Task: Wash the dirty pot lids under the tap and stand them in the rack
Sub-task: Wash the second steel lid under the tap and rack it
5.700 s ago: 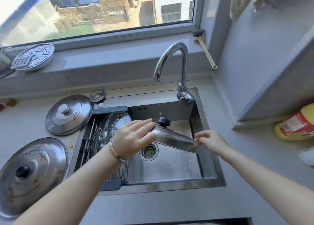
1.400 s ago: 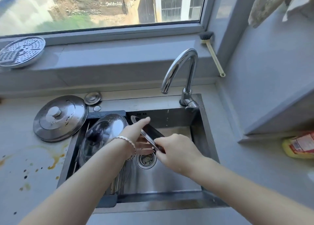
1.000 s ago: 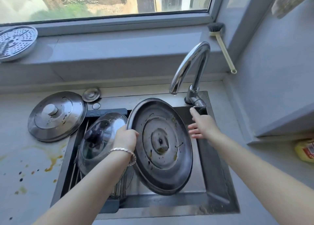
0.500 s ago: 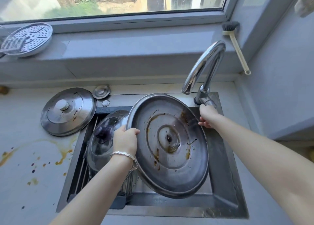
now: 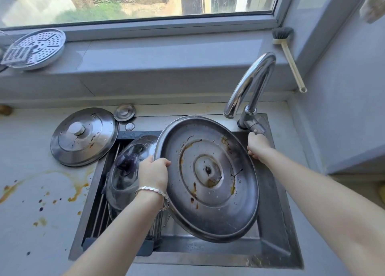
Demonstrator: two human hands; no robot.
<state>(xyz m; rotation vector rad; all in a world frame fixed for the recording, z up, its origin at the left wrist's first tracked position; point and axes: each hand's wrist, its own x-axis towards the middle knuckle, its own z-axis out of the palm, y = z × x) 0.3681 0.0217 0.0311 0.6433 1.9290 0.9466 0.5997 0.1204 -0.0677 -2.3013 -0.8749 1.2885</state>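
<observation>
A large steel lid [image 5: 216, 209] with brown stains is tilted over the sink, its underside facing me. My left hand [image 5: 153, 172] grips its left rim. My right hand [image 5: 258, 146] is closed on the tap lever [image 5: 256, 126] at the base of the curved tap [image 5: 249, 84]; no water is visible. A glass lid [image 5: 125, 177] with a dark knob stands in the rack [image 5: 100, 205] at the sink's left. Another stained steel lid [image 5: 83, 135] lies on the counter to the left.
Brown spills mark the counter [image 5: 41, 196] at left. A small round metal cap [image 5: 124, 112] lies behind the sink. A perforated steamer plate [image 5: 36, 48] rests on the window sill. A dish brush [image 5: 288, 55] leans in the right corner.
The big lid has stayed tilted in my left hand, its underside toward me. My right hand stays at the tap lever. The view has shifted slightly.
</observation>
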